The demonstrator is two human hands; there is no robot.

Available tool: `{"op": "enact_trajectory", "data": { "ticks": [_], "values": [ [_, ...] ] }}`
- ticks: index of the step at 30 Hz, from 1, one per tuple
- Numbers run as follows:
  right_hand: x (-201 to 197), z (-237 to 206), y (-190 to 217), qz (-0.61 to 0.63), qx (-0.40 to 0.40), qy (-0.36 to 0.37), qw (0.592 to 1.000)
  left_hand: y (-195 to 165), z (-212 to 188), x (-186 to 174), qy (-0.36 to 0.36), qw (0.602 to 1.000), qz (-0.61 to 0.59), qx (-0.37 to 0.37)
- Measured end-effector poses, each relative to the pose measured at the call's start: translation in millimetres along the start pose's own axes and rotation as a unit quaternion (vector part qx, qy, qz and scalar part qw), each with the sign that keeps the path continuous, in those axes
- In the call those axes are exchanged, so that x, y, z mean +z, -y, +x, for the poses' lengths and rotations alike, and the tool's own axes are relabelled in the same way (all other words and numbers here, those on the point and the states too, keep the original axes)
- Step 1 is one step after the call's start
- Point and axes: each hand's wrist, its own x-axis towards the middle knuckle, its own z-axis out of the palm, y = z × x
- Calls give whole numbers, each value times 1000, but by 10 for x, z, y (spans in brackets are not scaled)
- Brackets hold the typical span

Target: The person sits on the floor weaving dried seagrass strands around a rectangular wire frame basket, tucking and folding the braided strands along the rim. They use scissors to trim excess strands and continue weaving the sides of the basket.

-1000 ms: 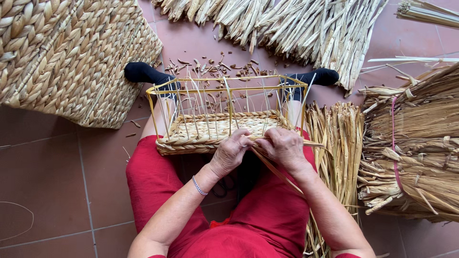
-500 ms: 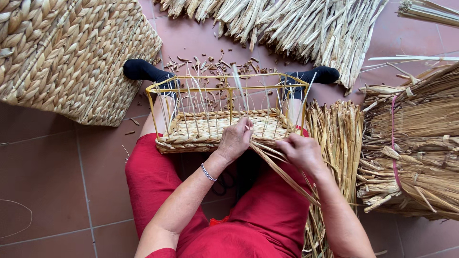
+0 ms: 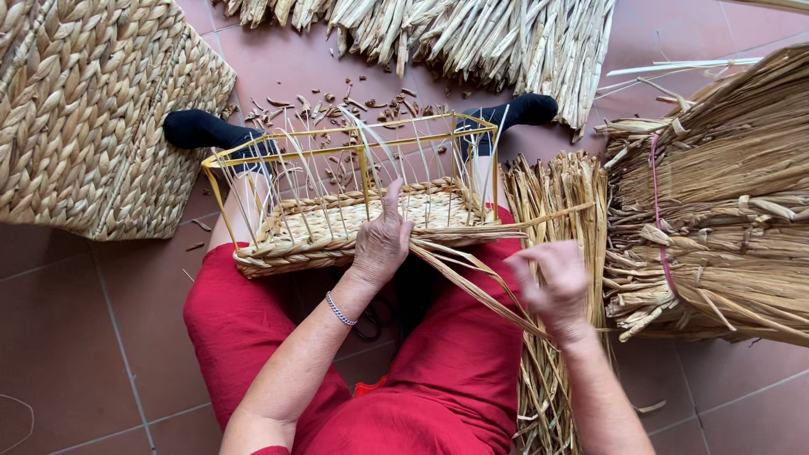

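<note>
Strands (image 3: 472, 274) are pinned at frame centre by the closed left hand (image 3: 381, 244), slanting lower right to the blurred, apparently clamped right hand (image 3: 552, 286).

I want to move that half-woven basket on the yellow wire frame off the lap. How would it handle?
The basket probably lifts lightly: thin wire, dry straw. Its frame looks stiff, yet loose strands trail and would likely flop or snag.

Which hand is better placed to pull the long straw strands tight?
Probably the right hand: it is already at the loose strands, while the left hand presses on the basket rim.
</note>
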Motion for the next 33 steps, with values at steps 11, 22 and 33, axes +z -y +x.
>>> {"op": "enact_trajectory", "data": {
  "ticks": [11,22,33],
  "values": [
    [459,63,669,34,-21,101,994,1,14,14,27,994,-47,99],
    [229,576,774,-91,-146,18,985,110,-22,-243,145,956,-219,134],
    [439,925,496,-93,14,262,961,-169,-1,-246,147,981,-90,90]
  ]
}}
